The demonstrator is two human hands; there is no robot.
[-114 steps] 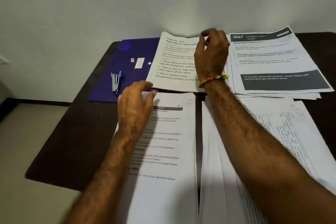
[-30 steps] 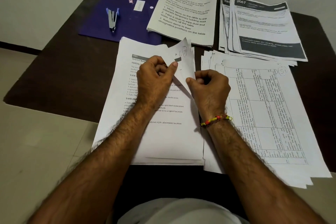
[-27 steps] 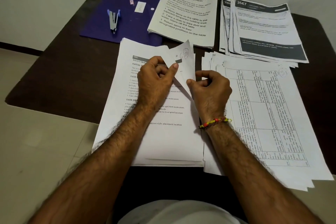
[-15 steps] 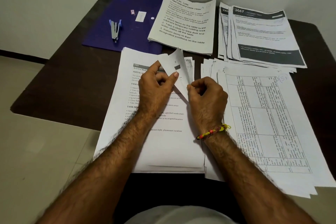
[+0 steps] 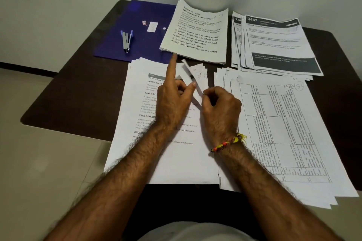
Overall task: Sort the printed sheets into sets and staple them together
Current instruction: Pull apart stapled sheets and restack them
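Both hands pinch the lifted top-right corners of the near-left white printed sheet stack (image 5: 166,158): left hand (image 5: 173,101), index finger extended; right hand (image 5: 221,107). A silver stapler (image 5: 127,40) lies at ten o'clock on the dark tabletop (image 5: 78,92).

Two bare, hairy forearms, no sleeves in sight. On the right wrist, a beaded thread bracelet (image 5: 228,143) in red, orange and yellow, with a loose yellow tuft at its outer end. At the bottom edge, pale cloth (image 5: 188,232), perhaps a shirt, blurred.

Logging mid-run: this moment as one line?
left hand: lifts sheet corners | right hand: pinches them | stapler: untouched on folder
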